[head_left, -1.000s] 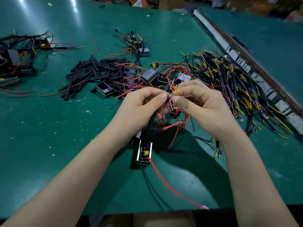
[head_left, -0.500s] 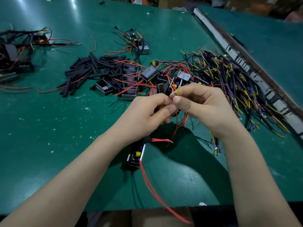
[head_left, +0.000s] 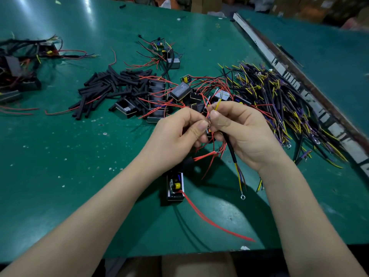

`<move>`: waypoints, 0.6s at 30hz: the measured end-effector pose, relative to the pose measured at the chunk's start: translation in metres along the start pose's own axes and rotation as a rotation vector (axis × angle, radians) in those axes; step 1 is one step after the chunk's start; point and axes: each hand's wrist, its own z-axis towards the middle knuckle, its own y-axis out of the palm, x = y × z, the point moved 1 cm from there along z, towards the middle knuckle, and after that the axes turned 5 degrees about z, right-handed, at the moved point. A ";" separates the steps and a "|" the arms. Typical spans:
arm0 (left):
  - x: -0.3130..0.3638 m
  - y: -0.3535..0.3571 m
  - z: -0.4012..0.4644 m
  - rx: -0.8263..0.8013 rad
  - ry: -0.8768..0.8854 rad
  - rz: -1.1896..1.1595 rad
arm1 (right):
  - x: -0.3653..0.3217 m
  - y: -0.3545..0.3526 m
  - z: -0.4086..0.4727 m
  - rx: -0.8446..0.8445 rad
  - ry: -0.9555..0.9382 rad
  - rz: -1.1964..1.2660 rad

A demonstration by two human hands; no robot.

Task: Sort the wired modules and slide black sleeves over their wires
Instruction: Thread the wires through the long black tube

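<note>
**Pinching wires over the green table**

Holding both hands close together above the middle of the green table [head_left: 60,156]. Left hand [head_left: 175,134] curling its fingers and pinching thin red wires [head_left: 205,156] between thumb and first finger. Right hand [head_left: 245,134] pinching a yellow wire [head_left: 218,104] at the top, with the tip sticking up past the thumb. Thumbs almost touching each other.

Gripping also a black sleeve [head_left: 230,148] in the right hand, hanging down under the palm. Poking out of the sleeve's lower end, yellow and purple wires with a small metal ring [head_left: 242,196] at the bottom.

Lying on the table just near the left wrist, a small open module [head_left: 175,186] with a yellow part inside. Running from it toward the near edge, a long red wire [head_left: 215,222].

Sitting farther away, left of the middle, a heap of black sleeves [head_left: 111,86]. Resting just beyond the hands, more modules [head_left: 180,91] tangled with red wires. Spreading out on the right, a big pile of black, yellow and purple wires [head_left: 279,100]. Lying at the far left edge, another bunch of wired parts [head_left: 18,66]. Running along the far right, a white strip [head_left: 269,54] between two tables.
</note>
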 end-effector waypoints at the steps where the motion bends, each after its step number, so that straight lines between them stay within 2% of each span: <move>1: 0.000 0.000 0.000 0.013 -0.011 -0.005 | 0.001 0.001 0.000 0.015 -0.006 -0.008; 9: -0.005 0.001 0.001 0.195 -0.087 0.049 | 0.012 0.012 -0.001 0.178 -0.057 -0.132; 18: -0.001 0.001 0.000 0.286 -0.077 0.171 | 0.011 0.016 -0.003 0.146 -0.242 -0.399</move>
